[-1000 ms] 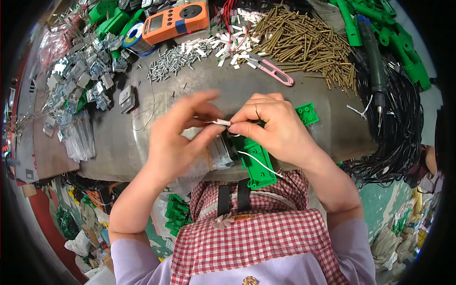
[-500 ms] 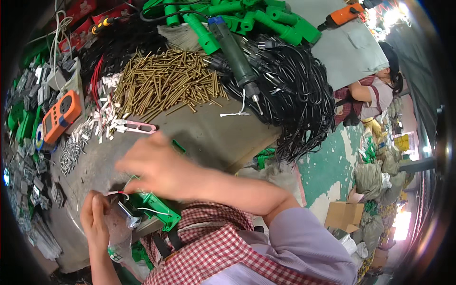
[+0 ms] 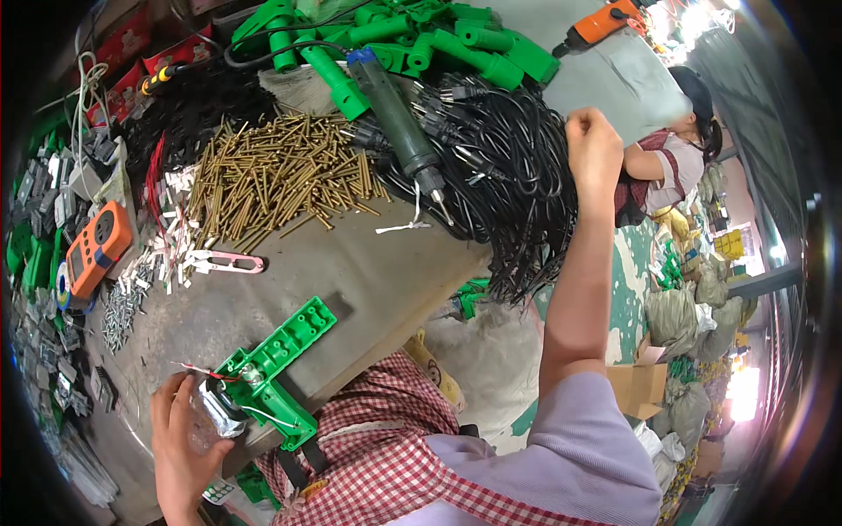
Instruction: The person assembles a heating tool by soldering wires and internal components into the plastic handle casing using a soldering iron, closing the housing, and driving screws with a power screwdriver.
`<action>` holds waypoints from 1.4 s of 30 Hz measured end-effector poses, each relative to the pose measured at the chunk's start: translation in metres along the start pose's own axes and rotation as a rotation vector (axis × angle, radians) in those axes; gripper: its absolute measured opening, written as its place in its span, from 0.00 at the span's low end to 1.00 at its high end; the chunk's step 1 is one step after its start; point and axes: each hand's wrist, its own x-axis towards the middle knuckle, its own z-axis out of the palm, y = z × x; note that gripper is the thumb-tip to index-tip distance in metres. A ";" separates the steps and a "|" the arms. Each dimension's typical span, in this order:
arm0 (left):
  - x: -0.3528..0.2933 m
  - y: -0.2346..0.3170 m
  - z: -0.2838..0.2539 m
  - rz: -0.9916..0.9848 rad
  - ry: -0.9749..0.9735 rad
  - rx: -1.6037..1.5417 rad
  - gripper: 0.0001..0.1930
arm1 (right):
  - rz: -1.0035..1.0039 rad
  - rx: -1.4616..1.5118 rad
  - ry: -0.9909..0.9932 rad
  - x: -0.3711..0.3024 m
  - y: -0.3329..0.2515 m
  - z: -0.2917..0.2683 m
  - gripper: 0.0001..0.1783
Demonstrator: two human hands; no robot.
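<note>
My left hand (image 3: 180, 438) is at the near edge of the table, fingers and thumb curled around a silver cylindrical motor (image 3: 221, 410). The motor lies against an open green plastic housing half (image 3: 279, 364), which has an angled shape with a long arm. A red wire and white wires run between them. My right hand (image 3: 596, 156) is stretched far forward at the right edge of a pile of black power cords (image 3: 517, 184). Its fingers are curled closed; whatever they hold is hidden.
Brass-coloured long screws (image 3: 281, 175) are heaped mid-table, near pink-handled snips (image 3: 226, 261). A dark green electric screwdriver (image 3: 395, 114) hangs over the cords. An orange meter (image 3: 98, 245) stands left, green housings (image 3: 421, 39) lie behind. Another person (image 3: 671, 167) sits at the far right.
My right hand has swung from above the green housing out to the right and forward to the cord pile. The housing, uncovered now, is in full view; my left hand stays by the motor.
</note>
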 end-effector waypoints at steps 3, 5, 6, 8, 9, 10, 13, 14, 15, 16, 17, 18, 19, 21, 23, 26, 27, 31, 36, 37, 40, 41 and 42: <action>-0.007 -0.013 -0.001 -0.007 0.007 -0.083 0.46 | -0.011 0.058 -0.256 -0.002 0.026 0.021 0.12; -0.010 -0.015 -0.004 -0.033 0.016 -0.163 0.49 | -0.011 0.191 -0.398 -0.010 0.025 0.025 0.14; -0.009 -0.016 -0.005 -0.032 0.014 -0.162 0.49 | -0.008 0.190 -0.398 -0.012 0.021 0.025 0.14; -0.008 -0.019 -0.007 -0.020 0.066 -0.149 0.48 | 0.199 0.470 -0.463 -0.013 0.012 0.019 0.13; -0.005 -0.016 -0.009 -0.036 0.075 -0.136 0.47 | 0.252 0.475 -0.490 -0.008 0.005 0.015 0.14; -0.003 -0.014 -0.011 -0.034 0.074 -0.135 0.47 | 0.254 0.475 -0.488 -0.007 0.001 0.012 0.14; -0.003 -0.011 -0.019 -0.015 0.102 -0.089 0.46 | 0.362 0.472 -0.467 0.005 0.008 0.007 0.16; -0.001 -0.008 -0.022 -0.002 0.104 -0.092 0.46 | 0.260 0.453 -0.197 0.012 0.047 0.022 0.13; -0.003 -0.008 -0.024 -0.012 0.142 -0.128 0.46 | 0.365 0.640 -0.288 0.018 0.042 0.012 0.12; -0.006 -0.009 -0.026 -0.020 0.177 -0.167 0.46 | 0.472 0.821 -0.379 0.024 0.027 -0.008 0.11; -0.008 -0.013 -0.023 -0.005 0.288 -0.196 0.45 | 0.508 0.978 -0.376 0.023 0.003 -0.025 0.13; -0.009 -0.011 -0.022 -0.029 0.299 -0.185 0.45 | 0.539 1.150 -0.387 0.017 -0.027 -0.031 0.15; -0.007 -0.004 -0.023 -0.012 0.448 -0.203 0.44 | 0.383 1.359 -0.496 0.013 -0.044 -0.039 0.16; -0.007 0.029 -0.023 0.036 0.526 -0.348 0.43 | 0.208 1.633 -0.584 -0.009 -0.094 -0.063 0.15; 0.018 0.080 -0.008 0.335 0.262 -0.595 0.44 | 0.119 1.902 -0.667 -0.031 -0.139 -0.082 0.14; 0.054 0.152 0.019 0.663 0.084 -0.642 0.43 | -0.030 2.311 -0.885 -0.028 -0.176 -0.082 0.12; 0.055 0.158 0.015 0.459 -0.201 -0.856 0.40 | -0.044 2.283 -0.840 -0.025 -0.185 -0.083 0.11; 0.040 0.118 0.012 0.442 -0.047 -0.745 0.24 | -0.038 2.004 -0.530 -0.004 -0.168 -0.037 0.17; 0.023 0.081 -0.015 0.390 0.006 -0.243 0.21 | 0.055 1.417 -0.524 -0.022 -0.131 0.043 0.27; 0.025 0.079 -0.016 0.372 0.064 -0.124 0.20 | -0.091 1.009 -0.335 -0.033 -0.135 0.058 0.29; 0.035 0.067 -0.012 0.348 0.220 0.020 0.17 | -0.312 0.194 -0.045 -0.066 -0.181 0.053 0.41; 0.038 0.068 -0.012 0.301 0.272 0.013 0.15 | -0.404 0.356 -0.027 -0.076 -0.200 0.046 0.40; 0.042 0.068 -0.013 0.256 0.323 0.003 0.14 | -0.526 0.584 -0.131 -0.086 -0.219 0.031 0.36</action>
